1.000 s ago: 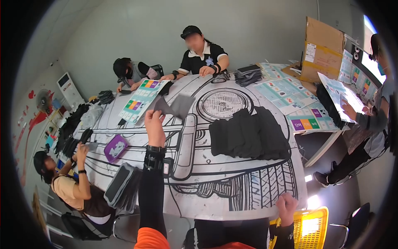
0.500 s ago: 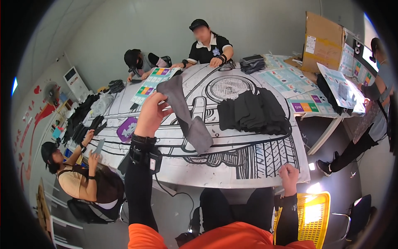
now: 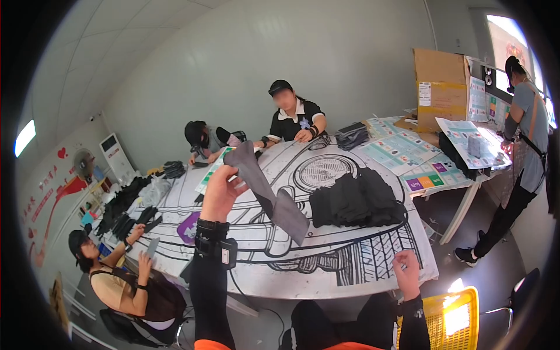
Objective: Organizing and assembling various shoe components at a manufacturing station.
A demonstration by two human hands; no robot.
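Observation:
My left hand (image 3: 219, 195) is raised over the table and closed on one end of a dark grey sock (image 3: 269, 201). The sock hangs down to the right, bent partway along, its lower end above the white table cover (image 3: 318, 248) with its black-line car drawing. Over the front right edge of the table, my right hand (image 3: 406, 273) is loosely curled, and nothing shows in its fingers. A stack of black socks (image 3: 357, 201) lies on the table to the right of the grey one.
Co-workers sit at the far side and on the left; another person stands at the right. A pile of dark socks (image 3: 352, 137) lies at the back. Printed sheets (image 3: 402, 149) and a cardboard box (image 3: 441, 96) occupy the right table. Beside my right arm is a yellow basket (image 3: 471, 306).
The view has tilted up, so the table sits lower in the picture. My left hand still grips the grey sock. My right hand has gone from a tight fist to a looser curl.

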